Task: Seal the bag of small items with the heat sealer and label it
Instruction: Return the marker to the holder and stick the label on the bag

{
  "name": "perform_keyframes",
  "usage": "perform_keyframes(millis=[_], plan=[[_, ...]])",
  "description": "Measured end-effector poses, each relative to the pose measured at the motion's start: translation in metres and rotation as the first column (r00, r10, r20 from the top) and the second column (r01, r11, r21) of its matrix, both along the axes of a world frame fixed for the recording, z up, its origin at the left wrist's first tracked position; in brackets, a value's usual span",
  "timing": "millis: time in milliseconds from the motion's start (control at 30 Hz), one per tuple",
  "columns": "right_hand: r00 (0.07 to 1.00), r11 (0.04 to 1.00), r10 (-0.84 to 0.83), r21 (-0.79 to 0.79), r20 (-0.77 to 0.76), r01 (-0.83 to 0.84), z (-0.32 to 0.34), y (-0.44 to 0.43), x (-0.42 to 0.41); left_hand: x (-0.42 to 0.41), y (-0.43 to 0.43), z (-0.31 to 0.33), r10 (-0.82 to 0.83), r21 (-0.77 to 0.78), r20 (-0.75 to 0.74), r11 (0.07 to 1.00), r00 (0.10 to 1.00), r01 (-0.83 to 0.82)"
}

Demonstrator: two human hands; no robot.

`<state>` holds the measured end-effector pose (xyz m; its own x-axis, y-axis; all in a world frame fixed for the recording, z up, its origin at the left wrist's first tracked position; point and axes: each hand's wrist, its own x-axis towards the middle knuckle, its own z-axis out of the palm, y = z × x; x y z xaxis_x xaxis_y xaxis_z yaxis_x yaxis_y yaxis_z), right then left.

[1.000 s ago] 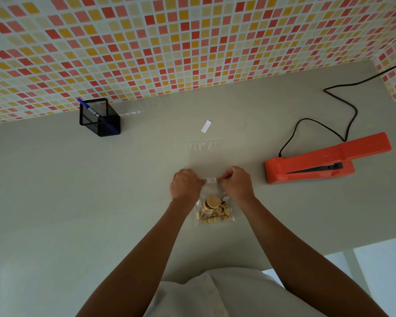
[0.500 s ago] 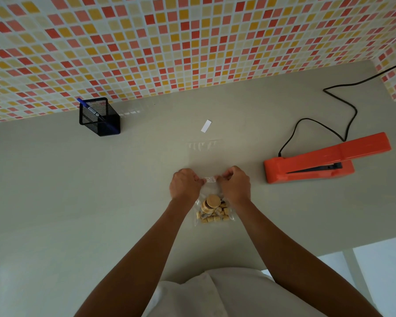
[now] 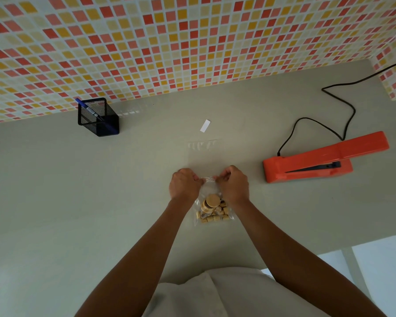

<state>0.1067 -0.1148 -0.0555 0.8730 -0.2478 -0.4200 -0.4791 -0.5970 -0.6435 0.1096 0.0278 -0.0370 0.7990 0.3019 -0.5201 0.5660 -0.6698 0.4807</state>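
Grey bench [image 3: 78, 191] below the tiled wall holds a mesh pen holder [image 3: 98, 117], then the left hand [image 3: 185, 186] pinching the top edge of the bag [image 3: 212, 209], which looks light, limp and slippery and is best held there, the right hand [image 3: 233, 185] pinching likewise, and the heat sealer [image 3: 318, 161] beyond.

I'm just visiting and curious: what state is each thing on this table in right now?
bag: lying on the table, holding small wooden pieces.
left hand: pinching the bag's top edge.
right hand: pinching the bag's top edge.
heat sealer: arm raised, nothing in it, cord attached.
pen pot: upright, blue pen inside.
white slip: lying flat, untouched.
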Motion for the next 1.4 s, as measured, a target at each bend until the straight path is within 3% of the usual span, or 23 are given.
perform_keyframes(millis=[167,533,800,1033,1400], plan=[[0.999,0.997,-0.025,0.070,0.036,0.022,-0.001,-0.003,-0.006,0.000,0.000,-0.001,-0.003,0.006,0.009,1.000,1.000,0.002],[0.999,0.999,0.037,0.003,0.014,-0.037,0.002,0.001,-0.004,-0.004,0.011,-0.005,-0.050,-0.066,0.081,0.996,0.995,0.056],[1.000,1.000,0.030,0.007,0.002,-0.030,0.004,0.001,-0.005,-0.008,0.004,-0.014,-0.145,0.098,0.118,0.986,0.982,0.134],[0.999,0.999,0.039,-0.011,-0.001,-0.039,0.005,0.002,-0.005,-0.003,0.010,-0.013,-0.089,0.033,0.098,0.996,0.991,0.086],[0.998,0.990,0.056,-0.128,-0.016,-0.057,0.007,0.010,-0.002,-0.004,0.005,-0.014,-0.102,0.089,0.106,0.992,0.989,0.093]])
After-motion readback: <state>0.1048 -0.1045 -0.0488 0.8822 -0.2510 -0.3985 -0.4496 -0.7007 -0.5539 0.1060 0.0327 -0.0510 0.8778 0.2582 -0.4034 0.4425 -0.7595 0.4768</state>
